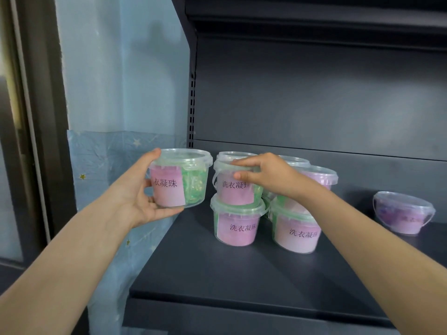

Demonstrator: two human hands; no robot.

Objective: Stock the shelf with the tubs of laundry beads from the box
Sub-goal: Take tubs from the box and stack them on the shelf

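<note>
Holding a clear lidded tub of green laundry beads (180,177) above the left edge of the dark shelf (217,274), the left hand (142,197) grips it from the side and beneath, with the thumb at the lid rim. The tub carries a pink label with black Chinese characters, and green beads show through the wall beside it. The right hand (268,175), apart from the left, grips the lid edge of the upper stacked tub (235,189), fingers over the rim and thumb on the front. This tub sits on a matching lower tub (238,221). A third labelled tub (296,228) stands beneath the right forearm. A purple-filled tub (319,176) sits behind the right hand. Well right of both hands, a shallower purple tub (404,212) stands alone.
</note>
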